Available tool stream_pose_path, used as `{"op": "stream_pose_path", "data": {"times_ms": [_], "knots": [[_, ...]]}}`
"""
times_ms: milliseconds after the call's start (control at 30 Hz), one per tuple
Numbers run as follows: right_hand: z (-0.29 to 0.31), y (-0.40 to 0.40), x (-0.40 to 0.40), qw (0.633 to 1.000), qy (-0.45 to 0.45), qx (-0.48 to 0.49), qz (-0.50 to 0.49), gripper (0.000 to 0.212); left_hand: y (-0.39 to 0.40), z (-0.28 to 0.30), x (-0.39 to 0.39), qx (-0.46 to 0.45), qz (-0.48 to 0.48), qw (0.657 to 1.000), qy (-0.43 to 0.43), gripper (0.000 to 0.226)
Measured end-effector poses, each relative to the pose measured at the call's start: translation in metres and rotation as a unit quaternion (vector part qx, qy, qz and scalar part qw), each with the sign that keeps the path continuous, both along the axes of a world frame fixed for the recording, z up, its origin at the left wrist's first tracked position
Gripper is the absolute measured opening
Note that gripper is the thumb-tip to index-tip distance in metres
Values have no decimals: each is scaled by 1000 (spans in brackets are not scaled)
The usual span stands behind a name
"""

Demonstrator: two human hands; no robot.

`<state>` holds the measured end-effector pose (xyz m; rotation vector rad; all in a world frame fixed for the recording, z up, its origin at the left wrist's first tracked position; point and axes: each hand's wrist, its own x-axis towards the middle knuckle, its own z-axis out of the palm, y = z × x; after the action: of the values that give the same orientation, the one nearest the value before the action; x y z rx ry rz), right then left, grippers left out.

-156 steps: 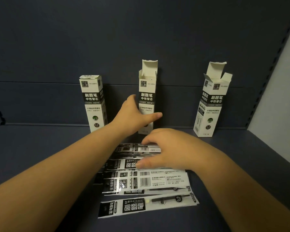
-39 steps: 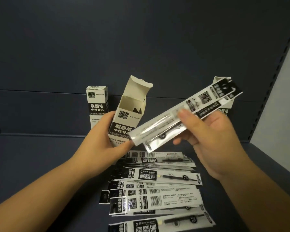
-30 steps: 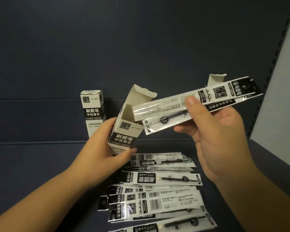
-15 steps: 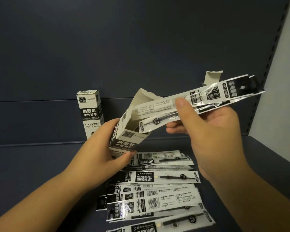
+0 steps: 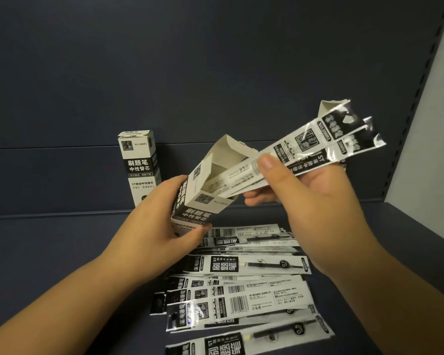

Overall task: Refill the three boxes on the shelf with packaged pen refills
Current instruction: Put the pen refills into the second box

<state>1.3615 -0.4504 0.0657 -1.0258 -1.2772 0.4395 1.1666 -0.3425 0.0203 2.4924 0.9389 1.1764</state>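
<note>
Left hand (image 5: pixel 151 226): grip closed round the lower part of the open box (image 5: pixel 203 193), thumb across its printed front, box tilted with its mouth toward the right.
Right hand (image 5: pixel 315 198): grip pinching two refill packets (image 5: pixel 303 149), thumb on top, fingers beneath.
Refill packets: lower ends inside the open box's mouth, upper ends slanting up and to the right of it.
Closed box (image 5: pixel 140 167): upright on the shelf (image 5: pixel 49 252), behind and left of the open box, against the back panel.
Third box (image 5: pixel 328 111): right of the open box, only its raised flap visible behind the held packets.
Loose packets (image 5: pixel 241 285): spread flat on the shelf, below the open box, overlapping.
</note>
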Motion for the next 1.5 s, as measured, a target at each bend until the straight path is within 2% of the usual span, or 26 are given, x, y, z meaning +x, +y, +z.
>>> {"op": "stream_pose_path", "data": {"times_ms": [200, 367, 500, 600, 833, 967, 1033, 1067, 1133, 1233, 1267, 1300, 1500], "knots": [[-5, 2, 3, 997, -65, -41, 1, 13, -1, -1, 1, 15, 12, 999, 30, 73], [-13, 8, 1, 978, -160, -129, 31, 36, -1, 0, 1, 8, 7, 1000, 28, 72], [-10, 7, -4, 993, -106, -22, 37, 17, -1, 0, 2, 1, 1, 1000, 9, 69], [-8, 6, -2, 990, -127, 65, -18, 5, -2, 1, 2, 2, 0, 1000, 0, 68], [-15, 11, -3, 982, -180, 51, -15, 11, -5, 1, 3, 7, -19, 1000, -4, 69], [-11, 11, 4, 986, -135, 91, -39, 14, -3, 1, 3, -13, -27, 999, -34, 63], [-9, 14, 11, 991, -112, 53, -47, 12, -2, 2, 2, -29, -30, 997, -62, 63], [-9, 17, 15, 990, -132, 15, -50, 10, -2, 2, 2, -33, -28, 996, -73, 62], [-12, 23, 24, 962, -256, -80, -56, 9, -3, 4, 1, -36, -24, 995, -88, 60], [-23, 30, 35, 833, -510, -210, -50, 33, -4, 6, 0, -36, -22, 994, -98, 57], [-26, 31, 36, 800, -550, -239, -36, 40, -5, 6, 1, -37, -22, 994, -98, 56], [-28, 32, 35, 782, -566, -259, -22, 44, -5, 5, 1, -40, -21, 994, -98, 56], [-31, 35, 34, 770, -583, -260, 1, 34, -4, 4, 1, -48, -19, 994, -97, 58]]}}
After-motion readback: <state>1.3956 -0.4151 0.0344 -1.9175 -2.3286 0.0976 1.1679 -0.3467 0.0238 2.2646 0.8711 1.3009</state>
